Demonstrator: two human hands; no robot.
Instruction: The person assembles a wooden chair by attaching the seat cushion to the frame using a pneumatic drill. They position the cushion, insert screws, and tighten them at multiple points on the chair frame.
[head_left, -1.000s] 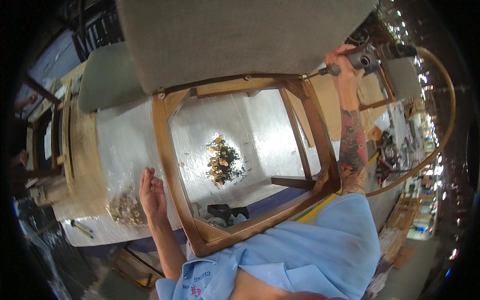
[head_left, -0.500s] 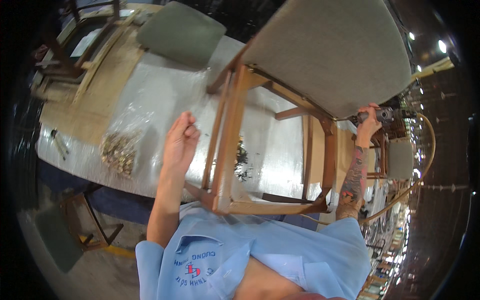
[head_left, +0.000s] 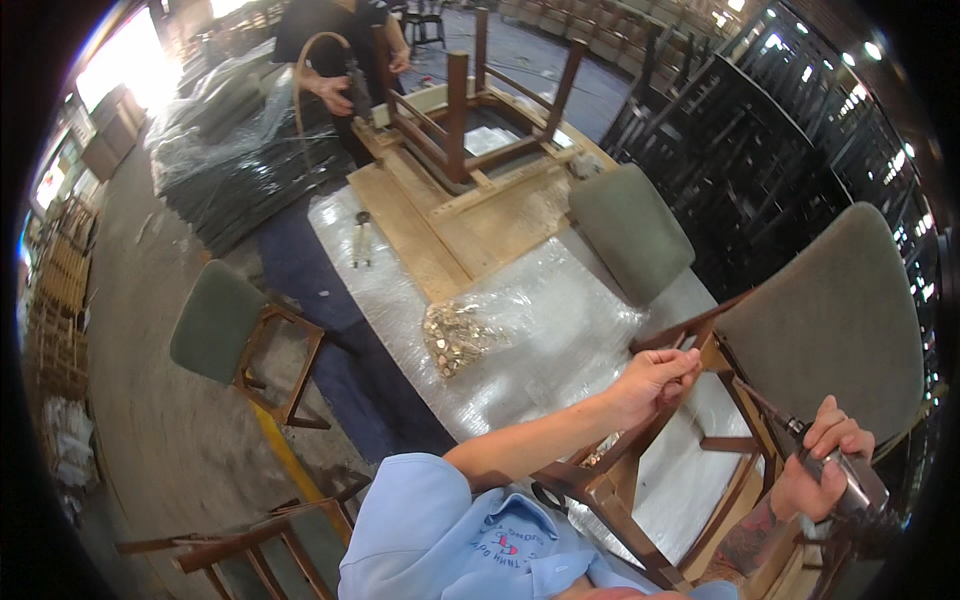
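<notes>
A wooden chair (head_left: 612,476) with a grey-green padded part (head_left: 830,310) lies in front of me at the right, its legs and rails facing me. My left hand (head_left: 655,388) reaches to a corner of its frame, thumb and fingers pinched together; whatever is between them is too small to make out. My right hand (head_left: 822,455) grips a grey power screwdriver (head_left: 862,488). The driver's long thin bit points toward the frame corner by my left hand. A bag of small metal fittings (head_left: 455,340) lies on the plastic-covered table (head_left: 540,300) beyond my left forearm.
A loose padded seat (head_left: 632,235) and an upturned chair frame (head_left: 456,115) on boards occupy the table's far part. A co-worker's hand (head_left: 335,95) is beyond. A green-seated chair (head_left: 225,320) stands on the left floor. Black frames (head_left: 760,150) are stacked behind.
The view has swung left. My left hand has moved from above the table to the chair's frame corner. My right hand has brought the power screwdriver round, bit toward that corner.
</notes>
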